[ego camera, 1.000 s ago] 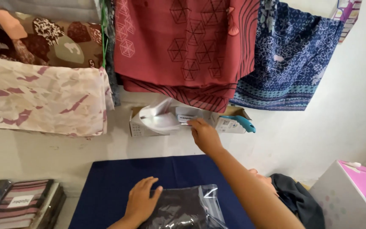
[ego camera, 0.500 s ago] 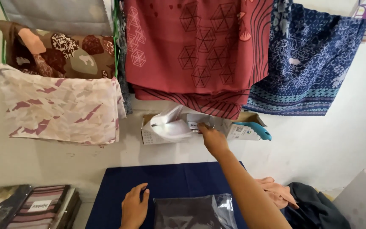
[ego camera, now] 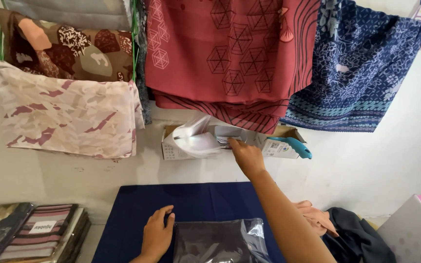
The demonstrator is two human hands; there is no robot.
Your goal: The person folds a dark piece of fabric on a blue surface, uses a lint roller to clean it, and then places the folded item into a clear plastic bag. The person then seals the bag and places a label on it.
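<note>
The left hand (ego camera: 156, 236) lies flat, fingers spread, on a clear plastic bag of dark folded fabric (ego camera: 220, 242) atop the navy-cloth tabletop (ego camera: 137, 204). Beyond, the right hand (ego camera: 246, 155) pinches crumpled white plastic sheets (ego camera: 196, 139) spilling from an open cardboard box (ego camera: 276, 143) against the wall.

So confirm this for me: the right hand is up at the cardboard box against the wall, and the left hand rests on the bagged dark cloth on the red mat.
One detail is wrong: the mat is dark blue, not red, as the head view shows. The rest stands: the right hand is up at the cardboard box against the wall, and the left hand rests on the bagged dark cloth.
</note>
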